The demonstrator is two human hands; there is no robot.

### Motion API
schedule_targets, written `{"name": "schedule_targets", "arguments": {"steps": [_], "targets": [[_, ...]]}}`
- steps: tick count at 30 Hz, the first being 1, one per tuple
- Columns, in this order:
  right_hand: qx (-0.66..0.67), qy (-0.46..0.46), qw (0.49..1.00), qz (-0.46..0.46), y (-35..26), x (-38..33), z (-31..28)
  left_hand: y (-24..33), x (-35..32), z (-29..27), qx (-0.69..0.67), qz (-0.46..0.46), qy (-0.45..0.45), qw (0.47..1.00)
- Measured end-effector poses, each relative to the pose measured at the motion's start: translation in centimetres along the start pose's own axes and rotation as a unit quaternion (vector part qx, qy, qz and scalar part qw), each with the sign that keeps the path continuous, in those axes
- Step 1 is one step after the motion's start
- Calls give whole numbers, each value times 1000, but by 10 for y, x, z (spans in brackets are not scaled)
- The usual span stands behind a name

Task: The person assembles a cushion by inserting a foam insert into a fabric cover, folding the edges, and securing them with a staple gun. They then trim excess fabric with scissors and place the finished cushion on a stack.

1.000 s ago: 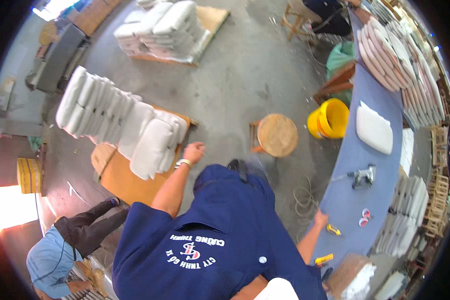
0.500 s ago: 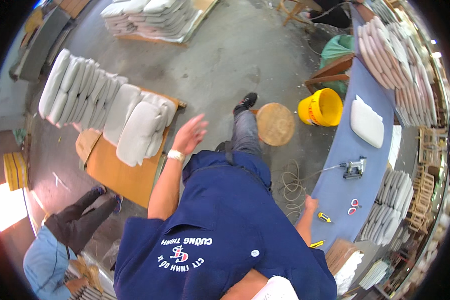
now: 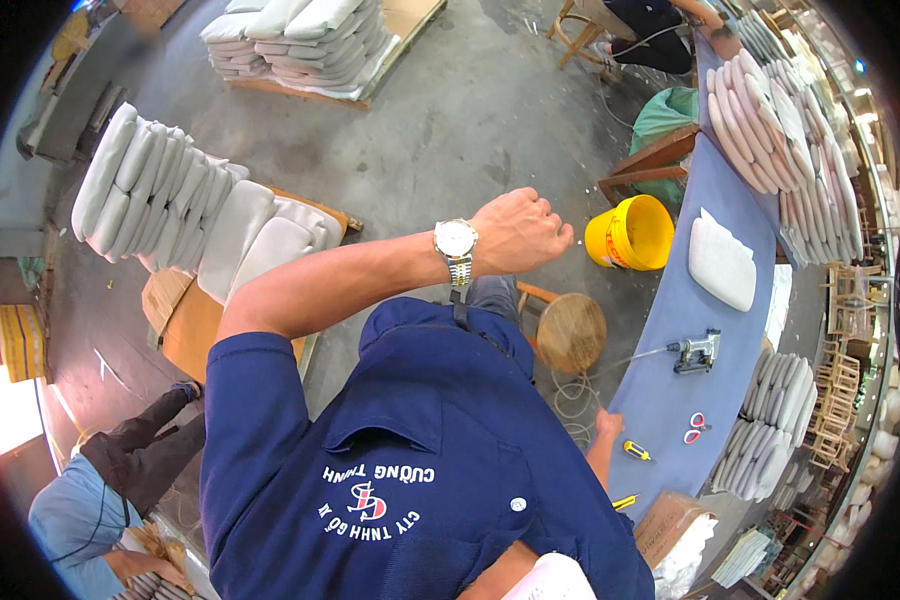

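My left hand (image 3: 522, 232), with a metal watch (image 3: 456, 238) on its wrist, is raised across in front of my body. Its fingers are curled in and nothing shows in them. Lower on the right, my right hand (image 3: 608, 424) is at the near edge of the blue-covered table (image 3: 660, 410); it is small in the picture and its fingers cannot be made out. Close by on that table lie a yellow screwdriver (image 3: 636, 450), red-handled scissors (image 3: 695, 428) and a yellow cutter knife (image 3: 624, 502). Farther along are a staple gun (image 3: 696, 352) with its hose and a light grey cushion (image 3: 722, 262).
A round wooden stool (image 3: 572, 332) and a yellow bucket (image 3: 630, 233) stand on the floor by the table. Cushion stacks (image 3: 155, 190) sit on a low board at left. One co-worker (image 3: 80, 510) is at lower left, another (image 3: 660, 40) at the far right.
My left hand has swung to the right across my front, and its spread fingers have curled in. My right hand stays at the table edge. The view has shifted slightly.
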State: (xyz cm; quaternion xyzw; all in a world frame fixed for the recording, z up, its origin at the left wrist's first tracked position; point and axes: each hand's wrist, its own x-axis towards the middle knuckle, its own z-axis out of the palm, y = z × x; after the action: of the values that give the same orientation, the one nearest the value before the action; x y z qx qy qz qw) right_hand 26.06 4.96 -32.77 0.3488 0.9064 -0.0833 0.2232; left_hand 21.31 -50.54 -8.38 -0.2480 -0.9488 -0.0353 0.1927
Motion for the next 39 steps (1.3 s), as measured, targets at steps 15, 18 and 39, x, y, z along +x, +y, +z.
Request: {"name": "schedule_targets", "arguments": {"steps": [15,18,39], "targets": [[52,114,992,23,35,8,26,17,124,127,-203,87,-282,934],[114,96,981,127,-19,-7,2,30,141,171,-344,70,-306,885],[508,237,827,-42,-235,207,-111,33,436,219,-536,321,-498,601]]}}
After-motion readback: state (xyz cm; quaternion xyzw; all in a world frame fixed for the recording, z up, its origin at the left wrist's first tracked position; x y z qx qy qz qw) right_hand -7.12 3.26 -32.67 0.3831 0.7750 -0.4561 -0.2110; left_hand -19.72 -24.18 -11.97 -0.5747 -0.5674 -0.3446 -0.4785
